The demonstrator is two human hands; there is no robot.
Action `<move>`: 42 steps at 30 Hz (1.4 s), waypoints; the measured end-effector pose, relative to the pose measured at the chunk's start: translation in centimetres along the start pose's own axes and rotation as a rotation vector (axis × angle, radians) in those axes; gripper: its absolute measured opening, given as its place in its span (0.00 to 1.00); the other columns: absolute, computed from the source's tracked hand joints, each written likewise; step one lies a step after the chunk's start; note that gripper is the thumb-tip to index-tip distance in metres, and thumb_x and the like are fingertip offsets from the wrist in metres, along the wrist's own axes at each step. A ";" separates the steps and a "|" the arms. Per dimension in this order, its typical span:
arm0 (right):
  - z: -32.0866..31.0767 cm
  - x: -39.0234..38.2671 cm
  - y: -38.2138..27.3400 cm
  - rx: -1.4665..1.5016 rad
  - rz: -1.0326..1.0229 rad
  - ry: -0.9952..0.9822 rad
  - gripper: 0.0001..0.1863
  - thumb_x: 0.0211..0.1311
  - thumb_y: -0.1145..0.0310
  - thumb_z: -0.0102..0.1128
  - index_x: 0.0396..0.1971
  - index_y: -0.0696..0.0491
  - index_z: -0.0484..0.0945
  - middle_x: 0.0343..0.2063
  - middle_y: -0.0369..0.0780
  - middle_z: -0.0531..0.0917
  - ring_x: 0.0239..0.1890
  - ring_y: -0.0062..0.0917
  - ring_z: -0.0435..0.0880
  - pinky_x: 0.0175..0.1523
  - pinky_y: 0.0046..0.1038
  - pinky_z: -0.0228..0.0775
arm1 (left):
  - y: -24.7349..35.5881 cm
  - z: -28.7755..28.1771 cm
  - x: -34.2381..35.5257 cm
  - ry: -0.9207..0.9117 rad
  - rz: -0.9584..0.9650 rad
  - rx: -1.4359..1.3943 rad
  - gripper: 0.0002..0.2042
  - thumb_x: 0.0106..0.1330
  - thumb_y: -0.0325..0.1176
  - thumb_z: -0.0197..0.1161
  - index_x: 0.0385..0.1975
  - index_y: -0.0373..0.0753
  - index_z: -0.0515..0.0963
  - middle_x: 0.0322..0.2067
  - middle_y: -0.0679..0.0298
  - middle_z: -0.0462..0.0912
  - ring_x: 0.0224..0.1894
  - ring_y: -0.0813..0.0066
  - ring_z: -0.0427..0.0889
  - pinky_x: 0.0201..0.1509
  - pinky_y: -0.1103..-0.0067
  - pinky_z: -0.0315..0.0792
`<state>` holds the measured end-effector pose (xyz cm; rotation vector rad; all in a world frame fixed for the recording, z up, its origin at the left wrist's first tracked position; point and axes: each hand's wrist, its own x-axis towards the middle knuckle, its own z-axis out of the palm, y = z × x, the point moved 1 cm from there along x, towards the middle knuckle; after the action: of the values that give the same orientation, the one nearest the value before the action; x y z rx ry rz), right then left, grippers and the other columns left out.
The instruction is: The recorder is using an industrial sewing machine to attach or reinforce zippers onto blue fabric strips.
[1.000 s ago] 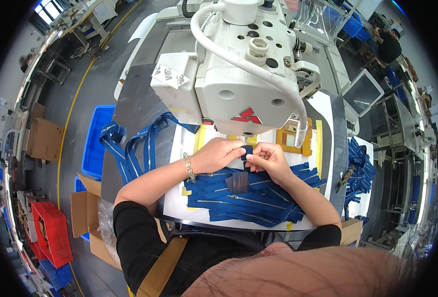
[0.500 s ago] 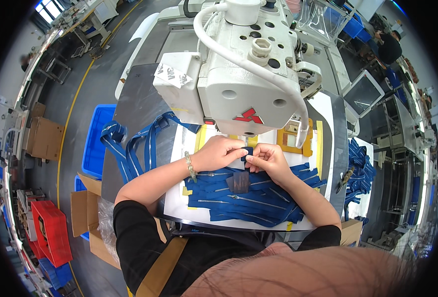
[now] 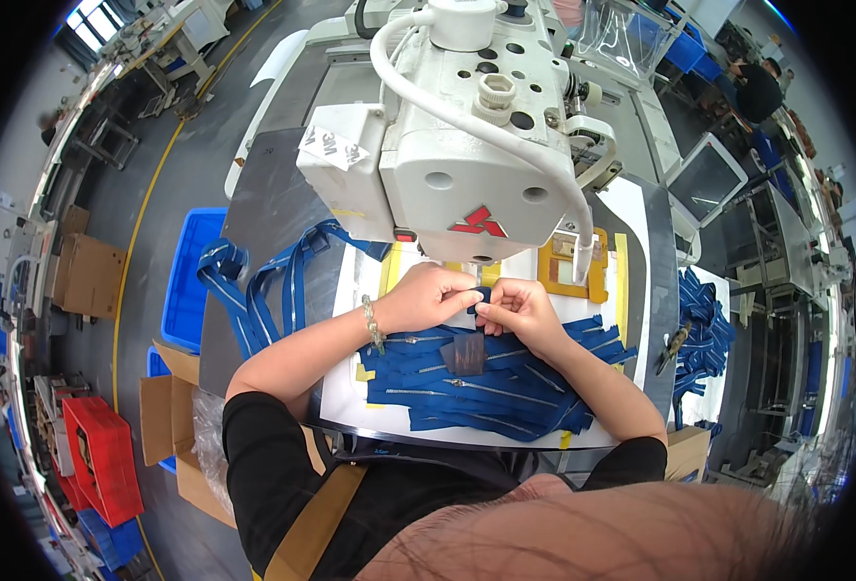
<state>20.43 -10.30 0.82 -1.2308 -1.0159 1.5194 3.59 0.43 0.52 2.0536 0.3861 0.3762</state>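
- The desk (image 3: 275, 184), dark at the far left and pale beneath the work, carries everything as it did half a second ago.
- The white machine head (image 3: 476, 179), at the far side, sits slightly farther left in view than before; a small shift of the camera may account for this.
- The pile of blue zip strips (image 3: 505, 412) lies unchanged on the near side, and the loose blue strips (image 3: 239, 310) at left hang as before.
- The yellow frame (image 3: 598, 281) remains right of the machine head.
- The left hand (image 3: 430, 296) keeps its place, fingers narrow, pinching the small dark-blue piece.
- The right hand (image 3: 520, 312) also stays, its fingers closed on the piece's right side.
- The greyish patch (image 3: 464, 355) rests on the pile, just nearer than the hands.
- The small dark-blue piece (image 3: 486, 292) stays between both hands above the pile's far edge, mostly covered by fingers.
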 end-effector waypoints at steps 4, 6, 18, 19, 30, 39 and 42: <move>-0.2 0.1 0.0 0.038 -0.021 -0.010 0.07 0.61 0.73 0.62 0.25 0.56 0.75 0.24 0.40 0.83 0.23 0.14 0.80 0.29 0.15 0.71 | 0.2 0.0 -0.1 0.039 0.071 0.088 0.14 0.66 0.37 0.57 0.22 0.35 0.68 0.17 0.58 0.68 0.20 0.65 0.65 0.26 0.74 0.61; -0.3 0.1 0.0 0.045 0.005 -0.018 0.06 0.61 0.73 0.61 0.26 0.56 0.75 0.24 0.40 0.84 0.24 0.15 0.80 0.30 0.15 0.71 | 0.2 0.0 0.0 0.050 0.082 0.115 0.14 0.66 0.38 0.56 0.23 0.36 0.69 0.18 0.57 0.69 0.20 0.63 0.66 0.26 0.73 0.62; 0.4 -0.2 -0.2 -0.114 -0.059 0.076 0.06 0.58 0.73 0.65 0.30 0.58 0.78 0.25 0.37 0.83 0.25 0.13 0.80 0.29 0.14 0.70 | -0.4 -0.4 -0.3 -0.020 0.085 0.079 0.14 0.66 0.40 0.55 0.22 0.38 0.70 0.16 0.58 0.70 0.19 0.61 0.71 0.26 0.71 0.63; 0.4 -0.2 -0.2 -0.114 -0.059 0.076 0.06 0.58 0.73 0.65 0.30 0.58 0.78 0.25 0.37 0.83 0.25 0.13 0.80 0.29 0.14 0.70 | -0.4 -0.4 -0.3 -0.010 0.081 0.067 0.14 0.65 0.40 0.56 0.22 0.38 0.70 0.16 0.58 0.70 0.19 0.61 0.71 0.25 0.71 0.62; 0.0 -0.1 0.4 0.013 -0.089 0.066 0.05 0.59 0.75 0.63 0.30 0.60 0.77 0.26 0.40 0.84 0.31 0.20 0.85 0.36 0.17 0.76 | -0.4 -1.0 -0.2 -0.051 0.132 0.086 0.13 0.67 0.42 0.54 0.27 0.38 0.71 0.19 0.56 0.72 0.24 0.57 0.74 0.29 0.69 0.65; -0.1 0.0 0.6 0.027 -0.098 0.036 0.04 0.60 0.76 0.62 0.30 0.60 0.78 0.26 0.40 0.84 0.31 0.20 0.85 0.36 0.18 0.76 | -0.7 -1.2 -0.1 -0.159 0.123 0.129 0.12 0.67 0.41 0.54 0.27 0.39 0.72 0.19 0.55 0.72 0.25 0.57 0.75 0.30 0.69 0.66; -0.2 0.0 0.9 0.012 -0.100 0.038 0.04 0.60 0.76 0.62 0.30 0.61 0.78 0.26 0.40 0.84 0.31 0.20 0.85 0.36 0.18 0.77 | -0.5 -1.2 0.0 -0.171 0.105 0.161 0.12 0.67 0.40 0.55 0.26 0.40 0.72 0.19 0.55 0.73 0.24 0.57 0.75 0.29 0.69 0.66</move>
<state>20.48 -10.55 -0.11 -1.1788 -1.0266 1.4178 3.00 1.56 0.64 2.2503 0.2112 0.2363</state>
